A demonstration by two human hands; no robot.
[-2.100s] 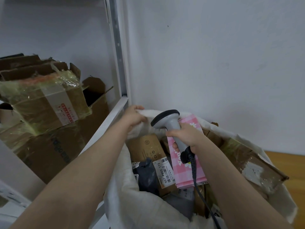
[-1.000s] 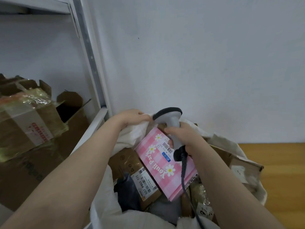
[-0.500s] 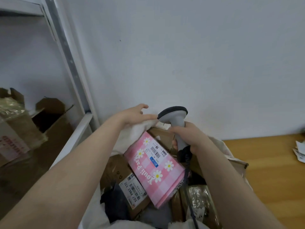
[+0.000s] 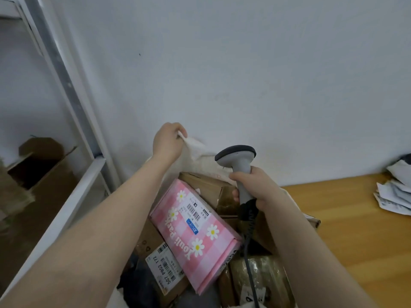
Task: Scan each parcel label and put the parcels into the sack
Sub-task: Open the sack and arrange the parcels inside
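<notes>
Parcel (image 4: 195,234) in sack (image 4: 195,147), just beside right hand (image 4: 255,185) with scanner (image 4: 235,154).

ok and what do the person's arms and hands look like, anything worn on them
Both are bare. The left forearm and right forearm show no sleeves up to the frame's edge, and neither the left hand nor the right hand shows a glove, ring, watch or wristband.
</notes>
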